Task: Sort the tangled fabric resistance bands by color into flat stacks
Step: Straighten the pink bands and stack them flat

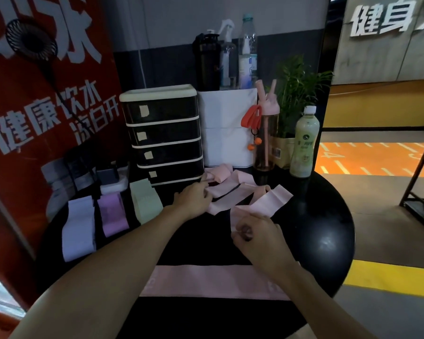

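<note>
Tangle of pink bands [230, 189] sits mid-bench, just in front of the drawer unit [164, 135]. I see the left grip [194, 199] on its left edge, fingers curled onto the fabric, holding it. The right grip [257, 233] is closed on one pink band [267, 204] at the tangle's right side, pinching its near end. A flat pink stack [213, 281] lies at the near edge of the black bench [328, 241]. The white stack [78, 228], purple stack [113, 214] and green stack [145, 201] lie side by side on the left.

At the back of my round black bench [328, 231] stood a four-drawer organizer [165, 137], a white bag [227, 128] beside it, then a pink bottle [267, 140], a potted plant [296, 94], a pale green drink [304, 143] — red banner [47, 113] at left.
</note>
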Action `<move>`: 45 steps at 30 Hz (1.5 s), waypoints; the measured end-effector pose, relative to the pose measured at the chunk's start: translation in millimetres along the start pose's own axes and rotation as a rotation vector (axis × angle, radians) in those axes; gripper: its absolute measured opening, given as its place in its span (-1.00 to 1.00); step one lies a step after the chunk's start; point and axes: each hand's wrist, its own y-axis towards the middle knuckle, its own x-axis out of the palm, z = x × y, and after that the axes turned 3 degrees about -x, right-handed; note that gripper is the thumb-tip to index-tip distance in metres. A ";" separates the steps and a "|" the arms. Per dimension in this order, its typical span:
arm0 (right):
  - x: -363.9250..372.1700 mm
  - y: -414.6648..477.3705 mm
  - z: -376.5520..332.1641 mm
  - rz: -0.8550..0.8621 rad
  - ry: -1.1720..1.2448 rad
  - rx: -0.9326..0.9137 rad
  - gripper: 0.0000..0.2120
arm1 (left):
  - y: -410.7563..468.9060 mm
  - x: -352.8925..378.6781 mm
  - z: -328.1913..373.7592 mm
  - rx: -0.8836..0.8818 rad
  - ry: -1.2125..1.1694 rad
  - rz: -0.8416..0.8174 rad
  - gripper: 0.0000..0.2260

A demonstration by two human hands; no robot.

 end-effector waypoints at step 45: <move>-101.1 61.5 -131.7 -0.055 0.846 -0.009 -0.65 | -112.1 -173.2 39.9 0.682 -0.283 0.340 -0.62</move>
